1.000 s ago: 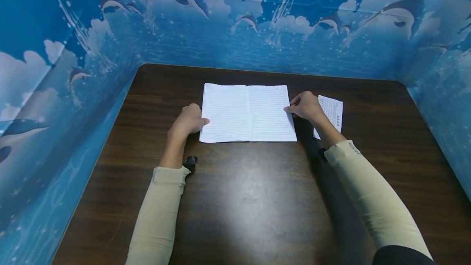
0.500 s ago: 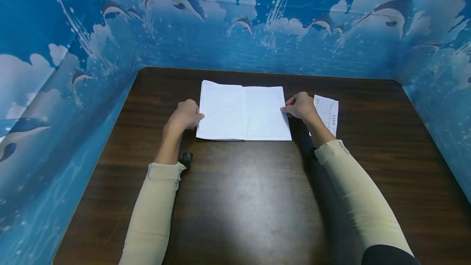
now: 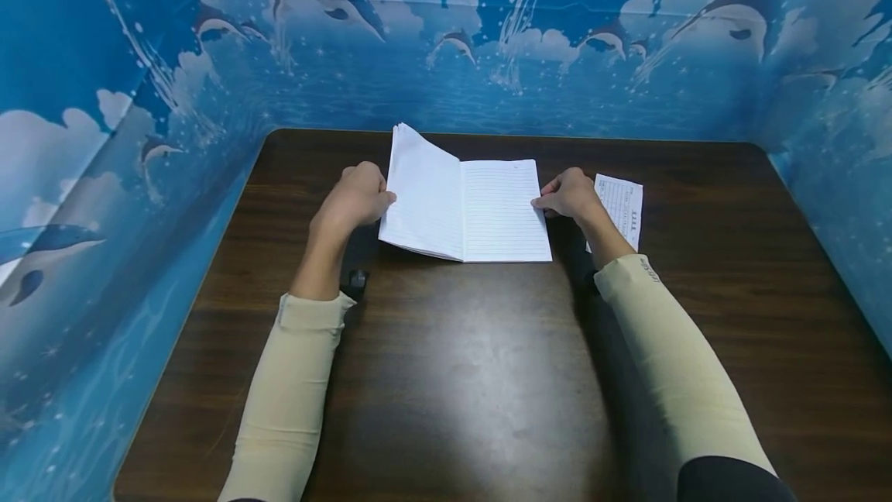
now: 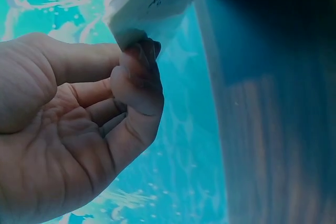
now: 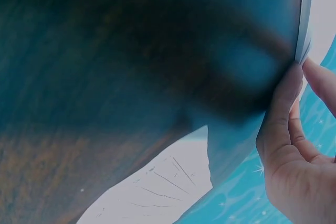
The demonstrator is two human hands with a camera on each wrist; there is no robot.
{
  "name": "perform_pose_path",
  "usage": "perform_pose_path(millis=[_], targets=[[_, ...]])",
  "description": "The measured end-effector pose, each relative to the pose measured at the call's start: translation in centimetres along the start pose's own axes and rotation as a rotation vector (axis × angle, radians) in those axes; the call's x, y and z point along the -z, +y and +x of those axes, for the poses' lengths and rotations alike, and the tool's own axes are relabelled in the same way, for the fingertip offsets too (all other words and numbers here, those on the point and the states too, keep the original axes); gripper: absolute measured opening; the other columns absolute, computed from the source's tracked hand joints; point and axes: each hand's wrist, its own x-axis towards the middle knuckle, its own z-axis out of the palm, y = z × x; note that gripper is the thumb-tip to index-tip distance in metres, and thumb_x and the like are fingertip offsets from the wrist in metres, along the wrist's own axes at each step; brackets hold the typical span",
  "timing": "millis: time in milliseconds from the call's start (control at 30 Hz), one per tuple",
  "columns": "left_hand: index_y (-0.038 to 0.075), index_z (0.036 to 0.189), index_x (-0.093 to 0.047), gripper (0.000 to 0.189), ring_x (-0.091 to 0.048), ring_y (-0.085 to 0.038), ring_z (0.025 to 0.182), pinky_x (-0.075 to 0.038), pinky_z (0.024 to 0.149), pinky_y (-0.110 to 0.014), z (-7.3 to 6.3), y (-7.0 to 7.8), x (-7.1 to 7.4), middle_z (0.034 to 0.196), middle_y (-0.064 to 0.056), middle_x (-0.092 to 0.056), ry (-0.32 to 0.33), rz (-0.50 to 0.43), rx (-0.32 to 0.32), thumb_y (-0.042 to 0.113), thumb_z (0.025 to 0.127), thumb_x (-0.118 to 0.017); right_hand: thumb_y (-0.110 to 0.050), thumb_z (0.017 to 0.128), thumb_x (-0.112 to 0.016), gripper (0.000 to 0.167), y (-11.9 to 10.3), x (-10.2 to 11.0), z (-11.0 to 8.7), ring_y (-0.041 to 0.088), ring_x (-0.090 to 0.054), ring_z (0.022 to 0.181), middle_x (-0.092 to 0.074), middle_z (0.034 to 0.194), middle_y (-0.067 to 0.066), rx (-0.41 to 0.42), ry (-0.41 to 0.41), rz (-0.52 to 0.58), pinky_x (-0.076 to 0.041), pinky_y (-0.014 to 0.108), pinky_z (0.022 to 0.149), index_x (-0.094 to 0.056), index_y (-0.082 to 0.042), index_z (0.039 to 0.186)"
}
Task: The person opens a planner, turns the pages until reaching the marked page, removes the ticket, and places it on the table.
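An open notebook point(image 3: 498, 211) with lined white pages lies toward the back of the table in the head view. Its left half is raised and slopes up from the fold, while the right half looks flatter. My left hand point(image 3: 355, 196) pinches the left edge between thumb and fingers; the left wrist view shows the notebook's corner point(image 4: 152, 9), with dark handwriting, in that pinch. On the opposite side my right hand point(image 3: 571, 196) pinches the right edge. In the right wrist view, thumb and fingertips meet at the notebook's edge point(image 5: 304, 24).
Just right of my right hand lies a printed paper slip point(image 3: 620, 208), partly hidden by the forearm. The dark wooden table point(image 3: 460, 378) has rounded far corners. A blue dolphin-print curtain point(image 3: 418, 60) surrounds its back and sides.
My left hand has risen, lifting the notebook's left half from nearly flat to a slope. The right hand keeps its pinch on the right edge. The camera view has shifted slightly.
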Motion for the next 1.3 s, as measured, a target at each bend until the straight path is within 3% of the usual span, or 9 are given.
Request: perform_pose_path(millis=[267,433,633,767,933,1067,1100,1167,1300], targets=[[0.006,0.067,-0.054,0.044,-0.04,-0.016,0.055,-0.037,0.055,-0.031,-0.3,2.9,0.4,0.06,-0.004,-0.041,0.05,0.016,-0.067,0.014,0.11,-0.058,-0.016,0.098,-0.08,0.026,0.0,0.3,0.3,0.032,-0.077,0.1,-0.07,0.118,0.024,-0.017,0.004,0.005,-0.058,0.048,0.105,-0.072,0.002,0.115],[-0.003,0.086,-0.068,0.032,-0.047,-0.017,0.056,-0.04,0.054,-0.03,-0.3,5.6,0.3,0.071,-0.011,-0.054,0.07,0.009,-0.139,0.012,0.111,-0.054,-0.017,0.098,-0.08,0.026,0.1,0.5,0.4,0.028,-0.077,0.095,-0.071,0.116,0.023,-0.021,0.011,0.007,-0.059,0.047,0.103,-0.072,0.002,0.114],[0.006,0.076,-0.051,0.033,-0.041,-0.014,0.049,-0.038,0.051,-0.03,0.4,9.1,-0.4,0.06,-0.004,-0.043,0.052,0.016,-0.206,0.009,0.109,-0.05,-0.017,0.097,-0.081,0.023,0.3,0.7,0.3,0.024,-0.074,0.087,-0.073,0.108,0.019,0.015,0.033,-0.004,-0.059,0.045,0.095,-0.075,0.001,0.11],[0.003,0.099,-0.055,0.01,-0.047,-0.015,0.052,-0.041,0.051,-0.03,1.2,11.3,-1.4,0.071,-0.006,-0.051,0.005,-0.014,-0.242,0.009,0.107,-0.052,-0.014,0.098,-0.078,0.02,0.6,0.6,0.5,0.016,-0.074,0.076,-0.074,0.102,0.017,0.026,0.037,0.024,-0.06,0.037,0.085,-0.076,0.002,0.11],[-0.003,0.136,-0.051,0.036,-0.05,-0.016,0.052,-0.04,0.05,-0.03,2.6,14.0,-3.7,0.079,-0.008,-0.055,-0.05,-0.015,-0.275,0.016,0.107,-0.059,-0.012,0.11,-0.058,0.027,1.1,1.1,0.8,0.011,-0.072,0.072,-0.07,0.102,0.015,0.033,-0.049,0.208,-0.064,0.029,0.077,-0.071,0.008,0.119],[-0.004,0.141,-0.047,0.046,-0.056,-0.017,0.052,-0.046,0.051,-0.031,4.2,15.8,-6.2,0.083,-0.011,-0.062,-0.118,0.025,-0.256,0.024,0.107,-0.061,-0.023,0.118,-0.036,0.045,1.7,2.0,0.5,0.012,-0.07,0.079,-0.066,0.102,0.01,-0.017,-0.184,0.432,-0.063,0.027,0.079,-0.061,0.012,0.131],[-0.002,0.141,-0.047,0.049,-0.056,-0.015,0.051,-0.046,0.051,-0.031,6.1,15.5,-7.7,0.083,-0.009,-0.062,-0.136,0.028,-0.25,0.028,0.106,-0.063,-0.027,0.119,-0.032,0.049,1.8,2.2,0.4,0.012,-0.07,0.08,-0.066,0.102,0.009,-0.031,-0.208,0.466,-0.063,0.027,0.08,-0.06,0.011,0.132],[-0.002,0.14,-0.046,0.049,-0.06,-0.017,0.052,-0.05,0.053,-0.033,7.3,15.9,-9.2,0.084,-0.011,-0.065,-0.17,0.034,-0.233,0.03,0.106,-0.062,-0.033,0.12,-0.028,0.054,2.0,2.4,0.3,0.012,-0.07,0.082,-0.067,0.101,0.006,-0.04,-0.243,0.508,-0.062,0.027,0.082,-0.059,0.009,0.132],[0.0,0.138,-0.047,0.048,-0.064,-0.019,0.053,-0.053,0.054,-0.035,11.7,15.7,-13.2,0.077,-0.008,-0.065,-0.211,0.053,-0.228,0.032,0.105,-0.062,-0.04,0.119,-0.029,0.058,2.4,2.4,0.2,0.011,-0.071,0.082,-0.069,0.093,0.001,-0.03,-0.242,0.545,-0.063,0.027,0.084,-0.061,0.007,0.128]])
